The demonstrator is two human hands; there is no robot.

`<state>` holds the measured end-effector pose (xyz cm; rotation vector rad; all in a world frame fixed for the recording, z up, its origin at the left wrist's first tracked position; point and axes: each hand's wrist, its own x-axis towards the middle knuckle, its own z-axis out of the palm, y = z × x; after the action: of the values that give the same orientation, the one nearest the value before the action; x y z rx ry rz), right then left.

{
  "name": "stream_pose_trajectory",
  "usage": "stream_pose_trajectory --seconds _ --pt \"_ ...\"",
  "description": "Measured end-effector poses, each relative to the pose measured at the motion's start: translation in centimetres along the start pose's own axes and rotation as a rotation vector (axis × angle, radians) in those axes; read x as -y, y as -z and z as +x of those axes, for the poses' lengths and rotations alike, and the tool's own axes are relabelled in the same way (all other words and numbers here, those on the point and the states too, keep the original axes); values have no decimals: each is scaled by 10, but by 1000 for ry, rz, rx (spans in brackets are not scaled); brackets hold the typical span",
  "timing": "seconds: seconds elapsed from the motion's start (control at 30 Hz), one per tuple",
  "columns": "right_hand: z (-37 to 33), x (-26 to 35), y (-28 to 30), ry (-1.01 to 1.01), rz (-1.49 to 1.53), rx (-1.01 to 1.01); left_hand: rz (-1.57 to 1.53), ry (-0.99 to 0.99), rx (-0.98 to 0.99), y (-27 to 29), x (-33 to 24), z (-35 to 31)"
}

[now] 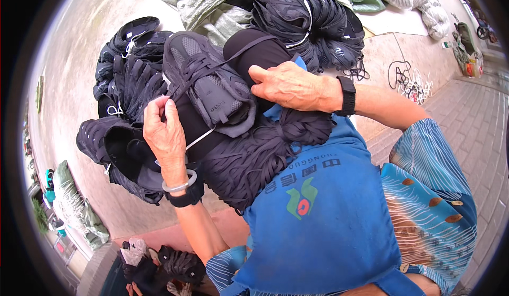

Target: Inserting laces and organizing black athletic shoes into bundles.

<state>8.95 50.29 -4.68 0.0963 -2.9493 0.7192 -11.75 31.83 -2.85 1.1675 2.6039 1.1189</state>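
Note:
A dark grey mesh shoe upper (183, 49) lies across my knees, its tongue and collar toward me. Dark laces run through its eyelets, partly threaded. At its left, my left hand (165, 131) pinches one end of the shoelace (184, 86) between thumb and fingertips. My right hand (291, 86) is closed above my right knee, with the other lace stretch (249, 45) running from the shoe up to it; the grip itself is partly hidden. A thick bundle of loose dark laces (254, 160) rests on my lap, over the blue apron (323, 211).
Dark shoe uppers are stacked at left (132, 73), with more uppers (127, 153) beside my left hand. A tied bundle of uppers (318, 20) stands ahead near a pale woven sack (212, 9). Tangled cords (411, 84) lie at right. Another person's hand (133, 288) shows at lower left.

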Motion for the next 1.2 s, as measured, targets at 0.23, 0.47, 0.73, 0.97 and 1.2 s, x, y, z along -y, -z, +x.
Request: stream_pose_trajectory --seconds 0.23,0.47,0.73,0.97,1.2 --pt "6 -2 -2 -21 2 39 -164 224 132 -2 3 -21" --pt "35 -22 -12 -23 -8 -215 -126 267 184 -8 16 -4" --pt "75 -30 -3 -259 238 -277 -499 563 313 -13 11 9" --pt "59 -33 -14 -136 83 -304 -561 551 288 -18 21 14" --pt "71 -30 0 -342 412 -254 -478 501 337 -16 16 18"
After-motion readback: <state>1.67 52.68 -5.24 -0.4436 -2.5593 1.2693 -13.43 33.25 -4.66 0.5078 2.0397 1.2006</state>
